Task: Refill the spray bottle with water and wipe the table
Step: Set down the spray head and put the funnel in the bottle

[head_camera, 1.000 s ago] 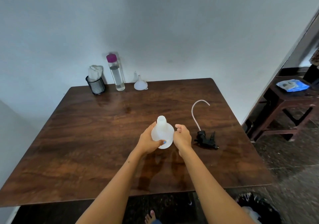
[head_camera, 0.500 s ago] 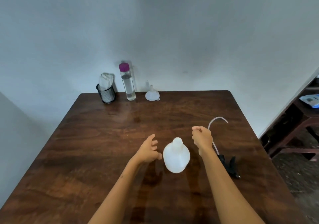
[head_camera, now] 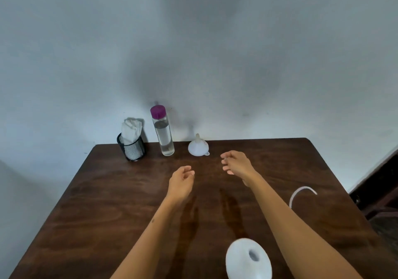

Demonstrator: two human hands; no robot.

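The white spray bottle body (head_camera: 247,260) stands uncapped at the near edge of the brown table (head_camera: 107,203), between my forearms. Its curved white dip tube (head_camera: 301,193) shows right of my right arm; the spray head is hidden. At the back stand a clear water bottle with a purple cap (head_camera: 162,131), a white funnel (head_camera: 197,147) turned mouth down, and a black mesh cup holding a folded white cloth (head_camera: 131,144). My left hand (head_camera: 181,182) and my right hand (head_camera: 237,163) hover over the far half of the table, fingers loosely apart, holding nothing. The right hand is close to the funnel.
A pale wall rises directly behind the table. A dark wooden piece of furniture (head_camera: 379,194) stands beyond the table's right edge.
Both hands have let go of the spray bottle and reached forward toward the back of the table. The view has tilted up, so the bottle now sits at the bottom edge.
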